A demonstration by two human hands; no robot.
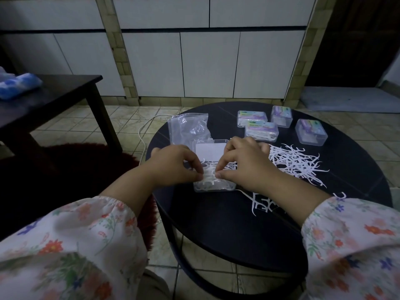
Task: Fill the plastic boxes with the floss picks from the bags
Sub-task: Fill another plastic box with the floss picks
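Floss picks (213, 173), white, lie heaped in an open clear box (214, 185) at the near-middle of the round dark counter (227, 224); the box's lid (209, 149) stands open behind it, a white label on it.

Left hand (173, 163): fingers curled, thumb and fingertips pinching picks over the box's left half.

Right hand (244, 162): fingers curled, pinching picks over the box's right half; the two hands' fingertips almost meet above the box.

Loose picks (296, 162): a spread pile on the counter to the right of the box, partly behind the right hand; a few more (262, 205) lie under the right forearm.

Bag (189, 126): clear, zip-top, lying flat behind and left of the box, touching the lid; contents cannot be told.

Closed boxes, four, clear with coloured labels, at the far side of the counter: two (252, 118) (261, 131) overlapping, one (281, 116) to their right, one (311, 132) further right, apart from the rest.

Sleeves (71, 241): floral, on both arms.

Cable (145, 128): white, on the tiled floor left of the counter.

Dark table (65, 89), far left, carrying a blue-and-white bundle (18, 84).
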